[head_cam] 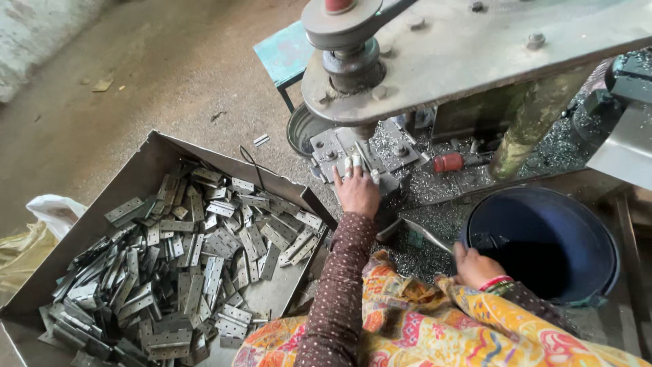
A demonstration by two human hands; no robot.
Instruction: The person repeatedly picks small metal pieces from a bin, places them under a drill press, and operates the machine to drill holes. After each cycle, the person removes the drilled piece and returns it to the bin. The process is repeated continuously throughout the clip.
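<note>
Left hand, fingertips taped, is pressed on a hinge plate at the press die; right hand is closed round a metal lever near the blue bucket. Hinge blanks fill the tray at left. Fingers are best kept clear of the punch.

Tight gap under press arm; bucket rightward, hinge tray leftward.

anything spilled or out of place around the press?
Yes. Metal swarf is strewn over the press bed around the left hand and right hand. One stray hinge plate lies on the floor outside the tray. The left fingertips look taped.
</note>
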